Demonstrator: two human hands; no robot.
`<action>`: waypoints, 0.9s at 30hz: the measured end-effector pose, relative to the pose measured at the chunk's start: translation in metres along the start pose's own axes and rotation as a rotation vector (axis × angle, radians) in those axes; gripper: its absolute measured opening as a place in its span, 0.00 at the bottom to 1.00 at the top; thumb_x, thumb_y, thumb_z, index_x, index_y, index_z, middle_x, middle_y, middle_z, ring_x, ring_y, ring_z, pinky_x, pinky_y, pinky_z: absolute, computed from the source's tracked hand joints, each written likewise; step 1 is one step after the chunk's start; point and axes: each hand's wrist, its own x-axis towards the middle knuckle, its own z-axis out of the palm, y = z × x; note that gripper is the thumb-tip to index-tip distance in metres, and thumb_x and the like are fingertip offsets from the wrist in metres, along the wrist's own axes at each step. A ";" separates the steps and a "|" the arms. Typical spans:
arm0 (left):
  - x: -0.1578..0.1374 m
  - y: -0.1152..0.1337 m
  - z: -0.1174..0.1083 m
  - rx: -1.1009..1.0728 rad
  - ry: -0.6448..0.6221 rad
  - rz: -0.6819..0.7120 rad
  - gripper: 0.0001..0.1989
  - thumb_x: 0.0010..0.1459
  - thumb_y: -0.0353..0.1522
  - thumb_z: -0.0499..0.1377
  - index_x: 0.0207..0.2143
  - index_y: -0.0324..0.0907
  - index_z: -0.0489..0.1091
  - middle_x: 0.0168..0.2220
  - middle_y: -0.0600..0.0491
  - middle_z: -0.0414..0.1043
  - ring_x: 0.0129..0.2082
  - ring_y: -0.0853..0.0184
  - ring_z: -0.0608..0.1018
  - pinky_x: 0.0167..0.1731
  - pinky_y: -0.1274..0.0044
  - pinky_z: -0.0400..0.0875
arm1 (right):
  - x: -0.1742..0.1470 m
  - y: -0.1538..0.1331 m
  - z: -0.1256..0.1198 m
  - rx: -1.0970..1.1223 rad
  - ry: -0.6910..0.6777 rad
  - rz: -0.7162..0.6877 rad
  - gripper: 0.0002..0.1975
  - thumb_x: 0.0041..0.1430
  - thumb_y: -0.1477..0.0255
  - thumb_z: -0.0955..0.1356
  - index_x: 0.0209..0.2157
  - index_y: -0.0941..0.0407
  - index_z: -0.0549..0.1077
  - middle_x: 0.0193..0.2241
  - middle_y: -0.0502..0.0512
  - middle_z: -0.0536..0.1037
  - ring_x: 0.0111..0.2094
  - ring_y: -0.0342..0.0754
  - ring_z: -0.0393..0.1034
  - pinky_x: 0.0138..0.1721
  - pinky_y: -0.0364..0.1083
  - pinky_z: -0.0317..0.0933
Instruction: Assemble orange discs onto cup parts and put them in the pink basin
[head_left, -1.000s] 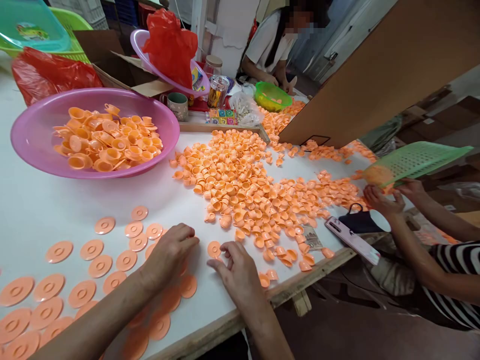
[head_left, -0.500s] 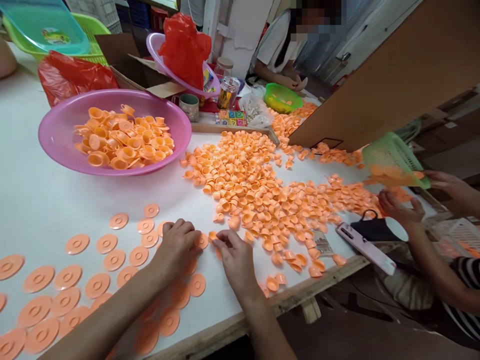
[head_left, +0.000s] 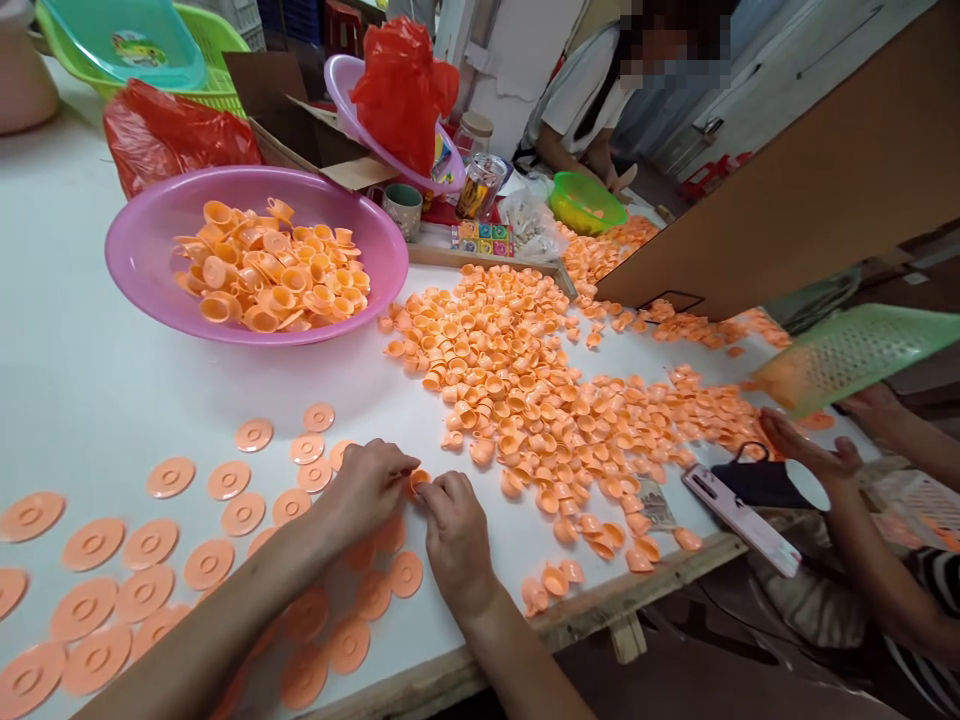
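Observation:
Between my two hands, just above the white table, is a small orange toy cup point(head_left: 418, 481). My right hand point(head_left: 456, 535) is closed, pinching the cup from the right with thumb and fingers. My left hand point(head_left: 369, 492) meets it from the left, fingers closed; the orange toy saucer at its fingertips is mostly hidden now. Flat orange saucers point(head_left: 227, 480), each with a raised ring, lie spread around and beneath my left forearm. To the right of my hands spreads a large heap of toy cups point(head_left: 517, 390).
A pink basin point(head_left: 259, 180) holding cups on saucers stands behind my left hand. A phone point(head_left: 739, 520) and a black mask-like item point(head_left: 757, 485) lie near the right edge. A co-worker's hands point(head_left: 806, 450) are beside a tilted green basket point(head_left: 855, 350). A cardboard panel point(head_left: 810, 170) rises at back right.
My hands have come closer together, and the cup and saucer, seen side by side before, now overlap between my fingers. The co-worker's green basket has tipped further and shifted right. The view has shifted slightly.

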 end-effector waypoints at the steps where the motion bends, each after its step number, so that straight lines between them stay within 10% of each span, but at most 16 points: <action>1: 0.004 0.001 -0.002 -0.016 -0.002 -0.016 0.12 0.58 0.26 0.54 0.35 0.46 0.77 0.33 0.53 0.77 0.36 0.65 0.73 0.36 0.71 0.61 | 0.000 0.001 0.001 -0.020 0.005 -0.017 0.17 0.65 0.82 0.57 0.35 0.55 0.75 0.28 0.54 0.67 0.32 0.49 0.61 0.31 0.46 0.59; 14: 0.006 0.011 0.003 -0.003 0.000 -0.161 0.09 0.50 0.24 0.56 0.20 0.42 0.70 0.23 0.56 0.73 0.27 0.68 0.72 0.30 0.75 0.60 | 0.001 0.000 -0.012 0.003 -0.035 -0.054 0.15 0.67 0.79 0.59 0.37 0.55 0.75 0.30 0.55 0.71 0.33 0.49 0.65 0.33 0.47 0.63; 22: 0.037 0.003 -0.145 -0.022 0.884 -0.192 0.08 0.55 0.35 0.61 0.35 0.42 0.78 0.29 0.60 0.75 0.30 0.71 0.74 0.37 0.76 0.69 | -0.010 0.055 -0.067 -0.101 0.176 0.363 0.07 0.61 0.70 0.65 0.31 0.56 0.74 0.34 0.55 0.72 0.32 0.49 0.68 0.35 0.49 0.63; 25: 0.046 -0.004 -0.163 0.111 0.917 -0.118 0.13 0.59 0.37 0.59 0.45 0.42 0.75 0.37 0.59 0.74 0.37 0.70 0.73 0.45 0.72 0.67 | -0.018 0.053 -0.061 0.055 0.117 0.321 0.09 0.61 0.73 0.65 0.27 0.55 0.73 0.30 0.53 0.72 0.34 0.49 0.70 0.37 0.47 0.64; 27: 0.041 -0.001 -0.132 0.124 0.759 0.027 0.11 0.59 0.35 0.60 0.42 0.42 0.75 0.37 0.57 0.74 0.38 0.68 0.73 0.44 0.72 0.67 | -0.023 0.043 -0.054 0.154 0.097 0.290 0.08 0.61 0.74 0.65 0.29 0.54 0.74 0.32 0.53 0.73 0.35 0.48 0.70 0.37 0.45 0.65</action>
